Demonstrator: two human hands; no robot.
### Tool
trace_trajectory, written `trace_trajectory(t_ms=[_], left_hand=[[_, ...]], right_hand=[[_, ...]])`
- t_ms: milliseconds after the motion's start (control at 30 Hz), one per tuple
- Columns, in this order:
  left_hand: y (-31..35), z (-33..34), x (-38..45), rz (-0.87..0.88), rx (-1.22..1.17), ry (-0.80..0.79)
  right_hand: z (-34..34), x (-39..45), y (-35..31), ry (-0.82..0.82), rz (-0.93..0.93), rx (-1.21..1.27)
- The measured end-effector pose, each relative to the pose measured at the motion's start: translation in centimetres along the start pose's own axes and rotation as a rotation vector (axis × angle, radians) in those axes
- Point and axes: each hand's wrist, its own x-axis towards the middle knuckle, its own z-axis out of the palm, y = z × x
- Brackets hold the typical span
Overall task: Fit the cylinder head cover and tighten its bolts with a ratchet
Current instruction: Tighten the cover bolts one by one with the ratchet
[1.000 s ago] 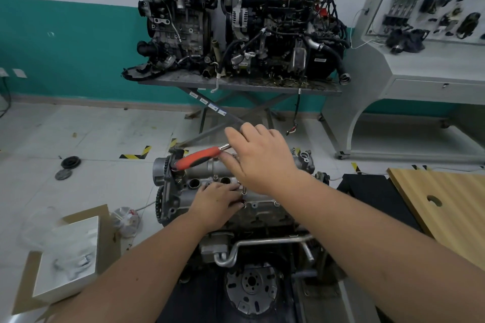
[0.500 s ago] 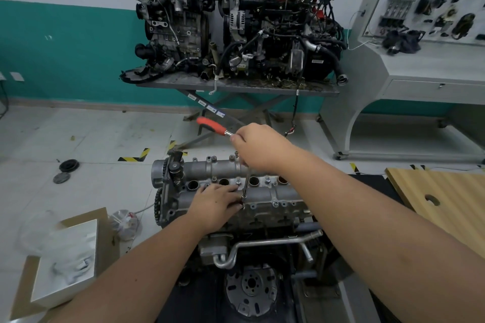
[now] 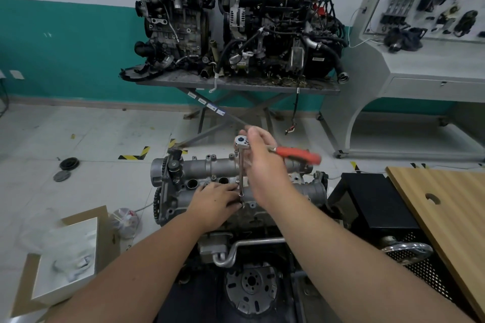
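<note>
Cylinder head cover (image 3: 210, 169): grey cast metal, seated on top of the engine (image 3: 244, 220) at centre of scene, long axis running left to right; round plug wells open along its near side, small bolt bosses along its edges.

Ratchet (image 3: 242, 143): chrome head above the cover's middle, red handle (image 3: 299, 154) pointing right and blurred at its end. Long chrome extension (image 3: 241, 176) drops upright from the head to the cover's near edge.

Right hand (image 3: 262, 162): fingers curled round the ratchet just right of its head, grasping it.

Left hand (image 3: 214, 200): resting palm down on the cover's near side, fingertips at the lower end of the extension; whether they pinch it cannot be told.

Surroundings:
- Two assembled engines (image 3: 236, 18) on a scissor-leg metal table (image 3: 236, 84), far centre, against a white and teal wall; red strap over the right one.
- Grey display console (image 3: 433, 68) with mounted parts, far right.
- Wooden board (image 3: 446, 204) with a round hole, near right, beside a black box (image 3: 375, 199).
- Cardboard box (image 3: 65, 257) with white packing and a crumpled plastic bag (image 3: 123, 220), near left on the floor.
- Yellow-black tape marks (image 3: 136, 155) on the tiled floor.
</note>
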Motion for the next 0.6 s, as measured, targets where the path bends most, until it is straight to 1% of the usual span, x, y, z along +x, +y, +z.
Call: trace_trajectory(t_ms=[33, 67, 100, 133, 167, 200, 267, 367, 467, 600], left_hand=[[0.0, 0.0, 0.0, 0.005, -0.006, 0.008], [-0.1, 0.0, 0.0, 0.006, -0.014, 0.013], [-0.2, 0.0, 0.0, 0.007, -0.018, 0.007], [-0.2, 0.0, 0.1, 0.011, -0.018, -0.012], [-0.2, -0.1, 0.3, 0.027, -0.019, -0.032], [-0.2, -0.1, 0.4, 0.044, -0.026, -0.044], [0.0, -0.1, 0.2, 0.051, -0.034, -0.015], [0.4, -0.2, -0.3, 0.013, 0.010, 0.055], [0.5, -0.3, -0.3, -0.009, 0.043, 0.022], [0.3, -0.1, -0.2, -0.021, 0.041, -0.001]], right_hand=[[-0.5, -0.4, 0.3, -0.014, -0.188, -0.264], [-1.1, -0.5, 0.8, -0.034, -0.429, -0.503], [-1.7, -0.2, 1.0, -0.057, -0.673, -0.726], [-2.2, 0.3, 1.0, -0.082, -0.872, -0.916], [-2.4, 0.6, 0.7, -0.094, -1.002, -1.063], [-2.5, 0.9, 0.4, -0.112, -1.079, -1.177], [-2.4, 0.9, -0.7, -0.181, -1.121, -1.369], [-1.9, 0.4, -1.9, -0.266, -0.995, -1.565], [-1.6, 0.5, -2.5, -0.345, -0.838, -1.675], [-1.6, 0.7, -3.1, -0.402, -0.785, -1.669]])
